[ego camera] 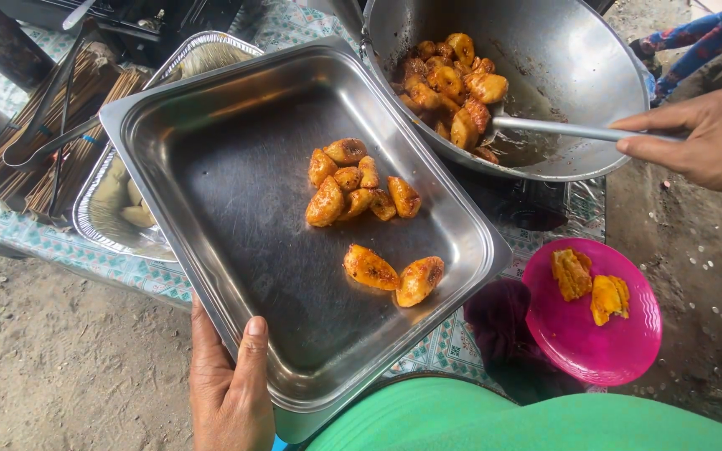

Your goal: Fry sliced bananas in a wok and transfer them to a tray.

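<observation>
Near left, left hand (pixel 229 384) grip pinching steel tray (pixel 211 150) of fried plantain pieces (pixel 359 188), far right, right hand (pixel 704 142) grip pressed around ladle handle (pixel 574 130) in wok (pixel 578 58).

Patterned table (pixel 85 255): foil tray (pixel 98 219), skewer bundles (pixel 10 154), wok (pixel 595 92).

No packages, labels, signs or screens are in view.
</observation>
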